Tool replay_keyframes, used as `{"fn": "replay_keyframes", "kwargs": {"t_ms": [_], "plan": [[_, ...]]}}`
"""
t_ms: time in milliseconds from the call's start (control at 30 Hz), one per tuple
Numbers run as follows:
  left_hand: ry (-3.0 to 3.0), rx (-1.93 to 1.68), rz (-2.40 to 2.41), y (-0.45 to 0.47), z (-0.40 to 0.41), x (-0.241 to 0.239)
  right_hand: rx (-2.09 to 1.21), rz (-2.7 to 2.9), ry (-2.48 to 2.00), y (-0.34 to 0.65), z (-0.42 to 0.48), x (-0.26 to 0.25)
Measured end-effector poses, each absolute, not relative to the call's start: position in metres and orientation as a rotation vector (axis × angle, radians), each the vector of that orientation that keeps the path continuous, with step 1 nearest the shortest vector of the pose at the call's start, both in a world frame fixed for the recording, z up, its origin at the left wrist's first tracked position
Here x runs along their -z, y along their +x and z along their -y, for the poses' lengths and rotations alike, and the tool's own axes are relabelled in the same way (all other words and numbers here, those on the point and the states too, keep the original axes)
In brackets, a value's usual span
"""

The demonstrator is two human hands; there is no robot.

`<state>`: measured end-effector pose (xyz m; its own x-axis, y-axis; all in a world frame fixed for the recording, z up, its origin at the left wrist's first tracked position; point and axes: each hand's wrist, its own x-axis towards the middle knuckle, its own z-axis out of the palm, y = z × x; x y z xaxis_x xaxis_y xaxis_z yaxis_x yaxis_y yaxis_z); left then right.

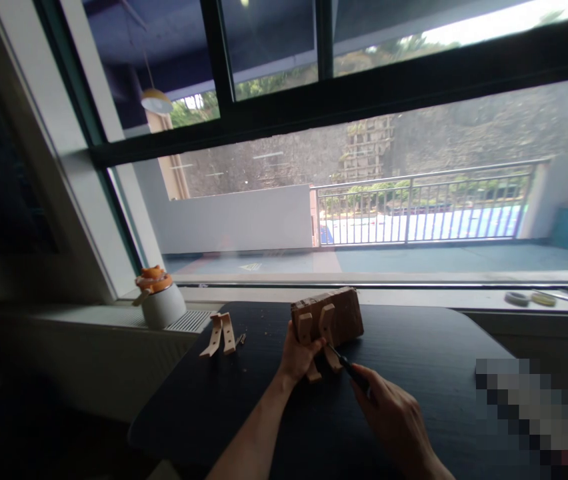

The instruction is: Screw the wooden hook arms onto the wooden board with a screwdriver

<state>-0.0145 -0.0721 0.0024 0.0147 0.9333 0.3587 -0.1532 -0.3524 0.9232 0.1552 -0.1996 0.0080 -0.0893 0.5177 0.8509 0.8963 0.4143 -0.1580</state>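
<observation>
A brown, box-like block (350, 315) is tilted up on the dark table, with two pale, bent wooden pieces against its near face: a left one (305, 325) and a right one (326, 319). My left hand (295, 359) grips the block's left side, its thumb reaching across to the wooden pieces. In my right hand (391, 403) is a screwdriver (348, 366), its tip at the right wooden piece. Two similar drilled wooden pieces, one (213, 339) beside the other (229, 335), lie at the left, next to some small screws (241, 339).
The dark table (414, 360) stands against a window sill. On the left ledge sits a grey pot with an orange top (163, 303). Tape rolls (518, 298) lie on the sill at right. A pixelated patch covers the lower right.
</observation>
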Motion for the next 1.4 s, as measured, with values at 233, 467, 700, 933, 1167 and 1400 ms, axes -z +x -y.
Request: {"fn": "replay_keyframes", "kwargs": {"t_ms": [233,467,700,933,1167,1400], "plan": [[1.384,-1.502,-0.878,-0.015,0.074,-0.005,0.431,1.666,-1.379,0.157,0.195,0.001],[1.392,-1.508,-0.869,-0.014,0.077,-0.007,0.411,1.657,-1.407,0.158,0.196,-0.002],[1.414,-1.495,-0.856,-0.015,0.073,-0.002,0.507,1.772,-1.177,0.157,0.198,-0.009],[1.422,-1.498,-0.851,-0.016,0.071,0.001,0.474,1.751,-1.218,0.157,0.199,-0.007],[1.425,-1.495,-0.840,-0.015,0.068,0.004,0.387,1.669,-1.396,0.159,0.196,0.001],[1.428,-1.504,-0.850,-0.014,0.070,0.002,0.364,1.667,-1.457,0.159,0.197,0.001]]}}
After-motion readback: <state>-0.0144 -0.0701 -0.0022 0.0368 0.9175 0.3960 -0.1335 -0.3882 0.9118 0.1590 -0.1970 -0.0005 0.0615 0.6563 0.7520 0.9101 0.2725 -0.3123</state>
